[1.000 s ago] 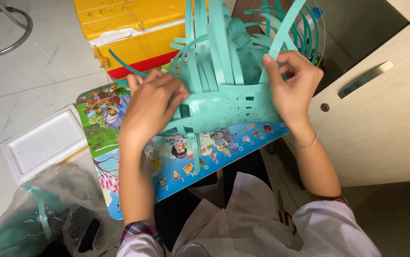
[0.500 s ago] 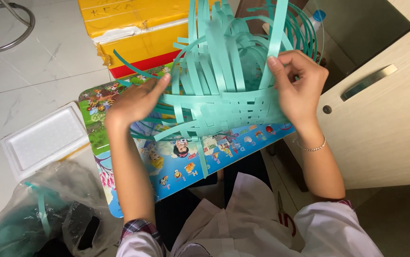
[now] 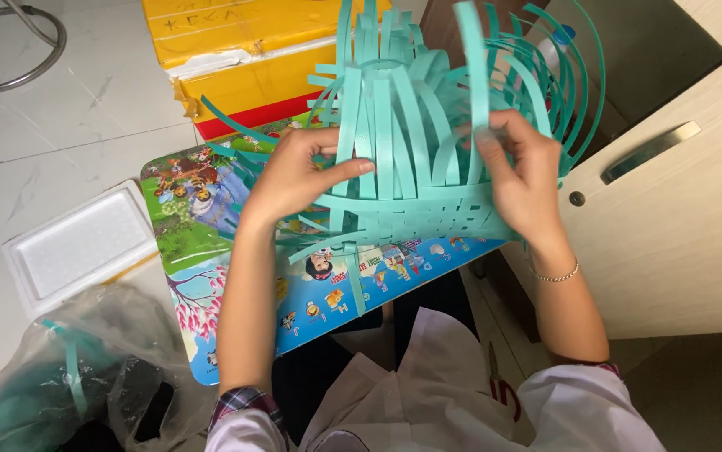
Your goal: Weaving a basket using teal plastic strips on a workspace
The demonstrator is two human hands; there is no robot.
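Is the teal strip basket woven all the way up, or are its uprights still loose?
Still loose: only the lowest rows of the teal plastic-strip basket are woven; above them the upright strips fan out freely.

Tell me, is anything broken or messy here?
Nothing looks broken. The teal basket is only half woven, so loose strips stick up and fan out unevenly. One stray strip pokes sideways toward the yellow box. The left hand and right hand hold the basket over the picture mat.
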